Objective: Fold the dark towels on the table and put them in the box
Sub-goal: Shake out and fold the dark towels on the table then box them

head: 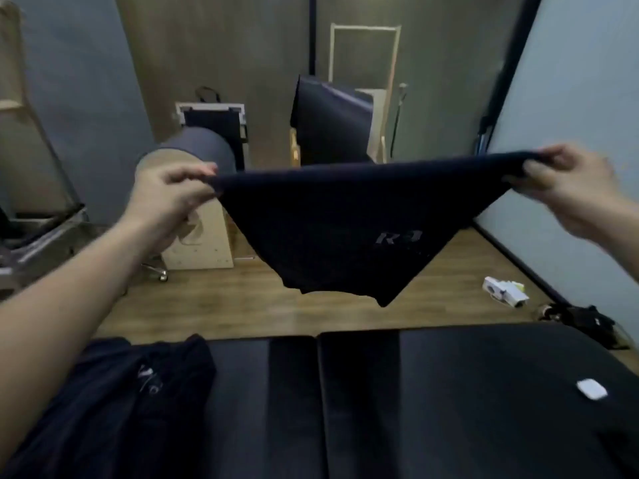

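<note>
A dark navy towel (349,229) with a small grey logo hangs in the air above the black table (432,392), stretched wide along its top edge. My left hand (173,198) pinches its left corner and my right hand (574,188) pinches its right corner. The lower part sags to a point well above the table. A heap of other dark towels (114,402) lies on the table at the near left, partly under my left forearm. No box is visible.
A small white case (349,388) lies on the table's right side. Beyond the table are a wooden floor, a padded barrel on a wooden stand (200,216), a dark chair (332,126), white packaging (505,292) and a dark bag (584,323).
</note>
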Demonstrator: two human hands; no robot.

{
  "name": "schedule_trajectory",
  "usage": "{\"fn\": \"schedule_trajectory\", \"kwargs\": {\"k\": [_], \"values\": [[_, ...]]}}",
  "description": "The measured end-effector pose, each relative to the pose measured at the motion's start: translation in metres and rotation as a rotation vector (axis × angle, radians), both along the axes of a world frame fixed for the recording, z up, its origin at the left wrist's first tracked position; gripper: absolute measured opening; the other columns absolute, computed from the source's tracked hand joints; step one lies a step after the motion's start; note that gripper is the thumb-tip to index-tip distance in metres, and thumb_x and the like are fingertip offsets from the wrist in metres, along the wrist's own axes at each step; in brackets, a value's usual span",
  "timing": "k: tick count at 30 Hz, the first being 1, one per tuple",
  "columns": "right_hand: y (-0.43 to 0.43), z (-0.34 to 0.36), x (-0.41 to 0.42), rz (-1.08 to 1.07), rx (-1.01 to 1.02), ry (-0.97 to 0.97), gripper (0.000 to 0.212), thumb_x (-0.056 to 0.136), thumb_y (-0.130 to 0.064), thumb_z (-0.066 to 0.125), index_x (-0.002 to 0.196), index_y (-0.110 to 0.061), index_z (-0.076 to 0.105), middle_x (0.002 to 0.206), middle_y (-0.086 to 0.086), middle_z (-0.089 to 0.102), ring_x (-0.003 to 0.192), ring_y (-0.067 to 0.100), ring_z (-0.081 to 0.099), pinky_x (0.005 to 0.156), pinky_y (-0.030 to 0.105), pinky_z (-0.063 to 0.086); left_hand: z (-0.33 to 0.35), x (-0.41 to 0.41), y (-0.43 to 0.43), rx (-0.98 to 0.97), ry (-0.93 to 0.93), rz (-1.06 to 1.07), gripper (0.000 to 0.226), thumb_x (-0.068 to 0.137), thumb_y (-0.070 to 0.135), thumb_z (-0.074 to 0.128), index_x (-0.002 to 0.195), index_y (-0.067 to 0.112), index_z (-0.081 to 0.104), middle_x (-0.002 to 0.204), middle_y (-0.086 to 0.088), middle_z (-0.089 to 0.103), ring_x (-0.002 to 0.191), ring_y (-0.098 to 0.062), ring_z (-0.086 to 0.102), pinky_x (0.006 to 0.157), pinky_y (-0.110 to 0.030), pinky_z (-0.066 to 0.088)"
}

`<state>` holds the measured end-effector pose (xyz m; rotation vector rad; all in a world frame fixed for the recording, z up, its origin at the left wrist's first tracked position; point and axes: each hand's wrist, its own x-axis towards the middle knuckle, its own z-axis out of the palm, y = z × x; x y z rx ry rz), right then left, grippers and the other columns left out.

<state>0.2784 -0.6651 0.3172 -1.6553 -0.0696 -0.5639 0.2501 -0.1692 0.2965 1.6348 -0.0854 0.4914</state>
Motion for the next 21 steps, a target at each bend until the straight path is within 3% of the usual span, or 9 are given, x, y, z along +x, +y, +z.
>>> {"fn": "schedule_trajectory", "kwargs": {"k": [2,4,6,8,11,13,15,19,21], "values": [[-0.005,-0.095,-0.031,-0.002,-0.088,0.204,0.019,0.092,-0.002,0.065,0.087,-0.02,0.059,0.084,0.001,0.066,0.064,0.008,0.071,0.063,0.016,0.057,-0.09,-0.034,-0.01,-0.014,0.203,0.077,0.023,0.078,-0.005,0.073,0.084,0.017,0.076,0.095,-0.004,0.075,0.103,-0.027,0.068,0.094,-0.034,0.054],[-0.008,-0.188,-0.068,-0.067,-0.152,0.383,0.025,0.091,0.002,0.065,0.084,-0.022,0.064,0.081,0.003,0.068,0.076,0.015,0.065,0.062,0.014,0.051,-0.178,-0.078,-0.025,-0.042,0.404,0.152,0.015,0.076,0.006,0.08,0.089,0.012,0.077,0.086,-0.004,0.076,0.095,-0.021,0.068,0.091,-0.031,0.054],[-0.004,-0.261,-0.109,-0.1,-0.108,0.468,0.026,0.09,0.007,0.064,0.083,-0.019,0.064,0.09,0.014,0.069,0.085,0.021,0.058,0.061,0.009,0.047,-0.253,-0.122,-0.042,0.008,0.582,0.226,0.016,0.069,0.017,0.088,0.083,0.014,0.08,0.082,-0.005,0.077,0.089,-0.019,0.071,0.086,-0.033,0.057],[-0.001,-0.31,-0.15,-0.074,-0.124,0.527,0.024,0.088,0.011,0.064,0.084,-0.013,0.065,0.086,0.011,0.07,0.082,0.019,0.059,0.059,0.006,0.044,-0.302,-0.161,-0.057,0.019,0.782,0.266,0.018,0.063,0.022,0.092,0.074,0.014,0.08,0.075,-0.001,0.076,0.084,-0.02,0.072,0.083,-0.036,0.057],[-0.019,-0.345,-0.194,-0.048,-0.166,0.586,0.019,0.088,0.008,0.065,0.086,-0.01,0.069,0.085,0.003,0.073,0.08,0.016,0.064,0.062,0.004,0.044,-0.331,-0.194,-0.077,0.022,0.912,0.305,0.016,0.067,0.015,0.089,0.073,0.01,0.075,0.083,-0.001,0.075,0.086,-0.02,0.068,0.084,-0.034,0.053],[-0.039,-0.352,-0.211,-0.081,-0.173,0.6,0.021,0.09,0.005,0.064,0.089,-0.015,0.07,0.09,0.002,0.074,0.085,0.017,0.067,0.065,0.005,0.046,-0.332,-0.202,-0.086,0.063,0.912,0.336,0.025,0.069,0.01,0.087,0.07,0.008,0.061,0.083,-0.001,0.069,0.082,-0.021,0.063,0.076,-0.032,0.048],[-0.056,-0.354,-0.224,-0.087,-0.186,0.602,0.023,0.09,0.003,0.065,0.09,-0.019,0.07,0.093,-0.002,0.075,0.088,0.013,0.068,0.069,0.006,0.047,-0.327,-0.213,-0.091,0.087,0.911,0.339,0.032,0.072,0.007,0.085,0.084,0.01,0.055,0.088,-0.005,0.061,0.082,-0.022,0.056,0.074,-0.032,0.043],[-0.069,-0.368,-0.27,-0.06,-0.326,0.661,0.029,0.084,0.004,0.072,0.088,-0.024,0.072,0.087,-0.018,0.075,0.082,-0.007,0.066,0.071,0.0,0.042,-0.337,-0.259,-0.094,0.037,0.961,0.303,0.055,0.078,-0.001,0.078,0.126,0.007,0.053,0.111,-0.011,0.057,0.1,-0.027,0.057,0.091,-0.035,0.045],[-0.073,-0.389,-0.299,-0.059,-0.278,0.696,0.033,0.082,0.01,0.071,0.084,-0.023,0.072,0.087,-0.014,0.077,0.075,-0.015,0.064,0.07,-0.002,0.043,-0.349,-0.286,-0.1,-0.028,1.012,0.305,0.045,0.082,-0.009,0.071,0.125,-0.007,0.056,0.105,-0.014,0.062,0.095,-0.03,0.059,0.086,-0.036,0.047]]}}
